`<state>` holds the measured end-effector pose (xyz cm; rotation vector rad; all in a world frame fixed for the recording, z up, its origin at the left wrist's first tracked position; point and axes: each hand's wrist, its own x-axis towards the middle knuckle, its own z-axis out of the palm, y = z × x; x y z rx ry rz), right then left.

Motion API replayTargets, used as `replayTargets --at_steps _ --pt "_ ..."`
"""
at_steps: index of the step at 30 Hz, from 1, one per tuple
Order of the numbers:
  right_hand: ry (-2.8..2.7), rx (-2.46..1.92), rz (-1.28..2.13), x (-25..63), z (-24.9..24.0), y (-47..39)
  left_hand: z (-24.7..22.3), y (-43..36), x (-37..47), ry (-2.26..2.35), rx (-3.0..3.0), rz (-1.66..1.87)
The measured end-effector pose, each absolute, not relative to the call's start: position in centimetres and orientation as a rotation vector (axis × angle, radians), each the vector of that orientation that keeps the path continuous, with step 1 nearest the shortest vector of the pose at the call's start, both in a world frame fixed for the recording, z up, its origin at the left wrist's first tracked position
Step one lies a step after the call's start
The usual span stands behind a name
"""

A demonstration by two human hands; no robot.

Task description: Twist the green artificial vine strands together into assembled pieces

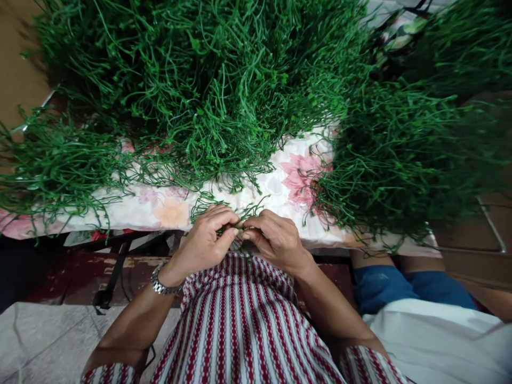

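Close to my body, at the table's near edge, my left hand (214, 234) and my right hand (276, 237) meet fingertip to fingertip. Both are closed in a pinch on a thin green stem (255, 209), which looks like part of an artificial plant. Small forked tips stick out above the fingers; the gripped part is mostly hidden. A metal-banded watch (163, 280) circles my left wrist. Just beyond my hands, a big tangled heap of similar green stems (224, 96) spreads over the floral tablecloth (172, 212).
More green stems form a pile (392, 154) at the right and a smaller pile (60, 165) at the left, hanging over the cloth's edge. Beside me on the right sits a person in blue shorts (384, 288). A worn dark-red wooden bench (80, 277) shows below the table.
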<state>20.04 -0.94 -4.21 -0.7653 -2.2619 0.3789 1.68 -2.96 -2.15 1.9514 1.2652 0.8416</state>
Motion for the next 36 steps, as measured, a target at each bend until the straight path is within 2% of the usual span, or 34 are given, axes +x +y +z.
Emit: replayTargets --at_steps 7,15,22,27,36 --pt "-2.354 -0.853 0.243 19.9 -4.2 -1.0 -1.8 -3.6 2.1 1.402 2.063 0.821" --pt "-2.339 -0.828 0.239 19.8 -4.4 -0.8 -1.6 -3.2 2.1 1.319 1.899 0.778" --pt "-2.223 -0.781 0.387 19.5 -4.6 -0.9 -2.3 -2.8 1.8 1.216 1.654 0.866" --pt "-2.280 -0.725 0.383 19.4 -4.3 -1.0 -1.8 -2.8 1.8 1.230 1.731 0.868" --pt "-2.401 -0.477 0.644 20.1 -3.3 -0.6 -1.2 -2.2 0.6 0.902 1.823 0.651"
